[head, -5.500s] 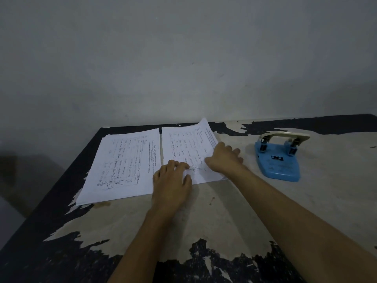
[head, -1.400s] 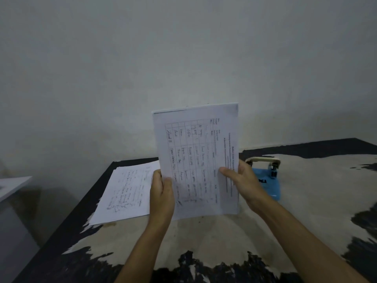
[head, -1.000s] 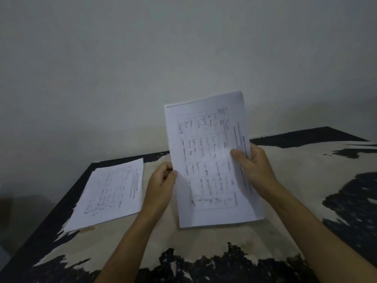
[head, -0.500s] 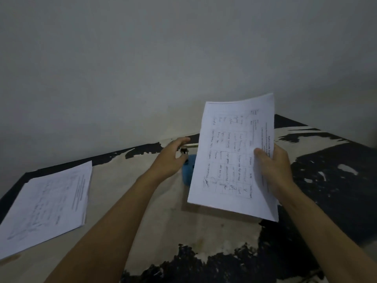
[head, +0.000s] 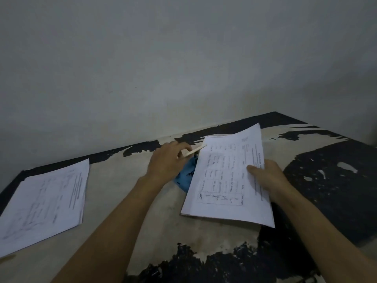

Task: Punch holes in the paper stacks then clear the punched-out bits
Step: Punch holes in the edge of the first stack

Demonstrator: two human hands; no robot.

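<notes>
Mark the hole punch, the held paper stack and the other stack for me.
hole punch (head: 186, 174), head view, on its blue base.
held paper stack (head: 226, 180), head view, middle of top sheet.
other stack (head: 44, 203), head view, middle of top sheet.

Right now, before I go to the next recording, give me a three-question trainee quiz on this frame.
1. True or false: the right hand holds a paper stack.
2. The left hand is at: A) the blue hole punch B) the second paper stack C) the wall.
3. Fill in: the second stack lies flat on the ____.

Key: 1 true; 2 A, fingers on its pale lever; 3 table.
</notes>
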